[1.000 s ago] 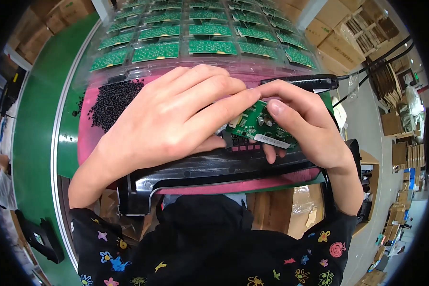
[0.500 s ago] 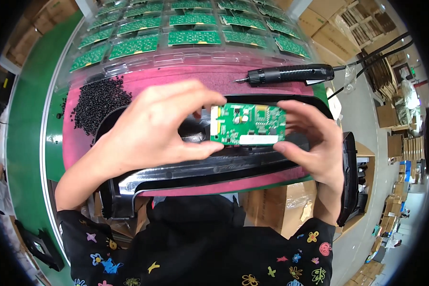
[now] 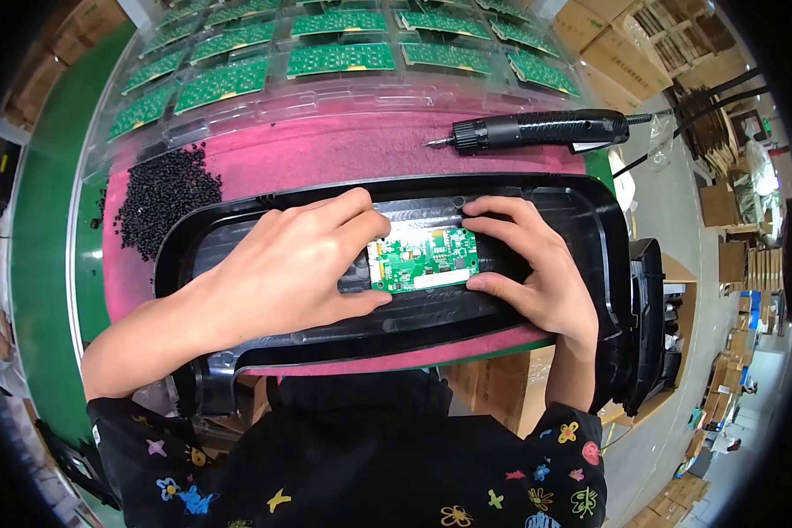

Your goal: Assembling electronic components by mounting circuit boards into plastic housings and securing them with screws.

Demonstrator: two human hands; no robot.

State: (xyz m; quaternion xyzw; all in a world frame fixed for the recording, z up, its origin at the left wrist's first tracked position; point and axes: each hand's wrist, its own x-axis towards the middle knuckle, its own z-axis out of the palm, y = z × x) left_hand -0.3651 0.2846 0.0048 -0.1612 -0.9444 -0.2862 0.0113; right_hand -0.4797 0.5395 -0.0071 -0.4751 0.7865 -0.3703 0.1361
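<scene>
A small green circuit board (image 3: 424, 259) lies flat inside a large black plastic housing (image 3: 590, 229) on a pink mat (image 3: 343, 150). My left hand (image 3: 290, 264) pinches the board's left end between thumb and fingers. My right hand (image 3: 528, 268) pinches its right end the same way. Both hands press the board down into the housing's middle recess.
A black electric screwdriver (image 3: 537, 132) lies on the mat beyond the housing. A heap of small black screws (image 3: 158, 194) sits at the left. A clear tray (image 3: 264, 106) with several green boards stands at the back. Cardboard boxes (image 3: 625, 44) stand to the right.
The board was held tilted above the housing between both hands. It has come down flat into the housing's recess, with both hands still on its ends.
</scene>
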